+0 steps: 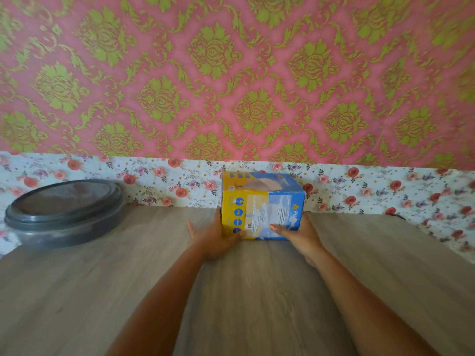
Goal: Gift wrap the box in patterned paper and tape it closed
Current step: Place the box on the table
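A yellow and blue printed cardboard box (262, 201) stands on the wooden table (231, 291), close to the back wall. My left hand (216, 235) grips its left near corner, thumb on the front face. My right hand (300, 235) holds the right near corner, with its thumb laid across the front of the box. No wrapping paper or tape is in view.
A grey round container with a lid (64, 211) sits at the table's back left. A floral strip (372, 191) runs along the wall behind the table, below pink and green wallpaper. A small dark thing (395, 215) lies at the back right edge.
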Motion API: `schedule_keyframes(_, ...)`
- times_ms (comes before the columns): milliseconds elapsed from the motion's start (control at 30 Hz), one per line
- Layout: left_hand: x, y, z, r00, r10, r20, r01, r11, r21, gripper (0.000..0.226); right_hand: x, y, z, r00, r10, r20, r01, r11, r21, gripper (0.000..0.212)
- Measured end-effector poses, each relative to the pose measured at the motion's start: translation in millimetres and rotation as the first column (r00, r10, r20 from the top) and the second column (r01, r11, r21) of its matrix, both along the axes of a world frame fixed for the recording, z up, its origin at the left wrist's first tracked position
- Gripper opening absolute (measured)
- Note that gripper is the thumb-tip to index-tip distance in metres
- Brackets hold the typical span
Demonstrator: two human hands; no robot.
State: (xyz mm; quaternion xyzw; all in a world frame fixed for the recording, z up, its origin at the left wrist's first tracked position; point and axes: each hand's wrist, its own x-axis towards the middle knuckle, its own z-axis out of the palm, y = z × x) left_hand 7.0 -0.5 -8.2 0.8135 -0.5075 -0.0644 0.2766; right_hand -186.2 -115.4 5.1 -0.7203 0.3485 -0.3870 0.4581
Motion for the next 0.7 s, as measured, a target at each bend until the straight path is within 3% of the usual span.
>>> schedule_keyframes(67, -4, 10, 0, 1.000, -0.004, -0.020, 0.004, 1.000, 0.005, 0.072, -7, 6, 1, 0.999, 0.040, -0.033, -0.040, 0.999, 0.007, 0.046)
schedule_keyframes(333, -36, 75, 10, 0.993, -0.037, -0.114, 0.037, 0.999, -0.002, 0.064, -43, 67, 2, 0.990, 0.017, -0.142, -0.019, 1.000, -0.018, 0.055)
schedule_keyframes(700, -92, 184, 17, 0.984, -0.105, -0.145, 0.106, 0.994, -0.003, 0.060, -106, 162, -1, 0.992, 0.034, -0.118, -0.039, 0.999, -0.038, 0.053)
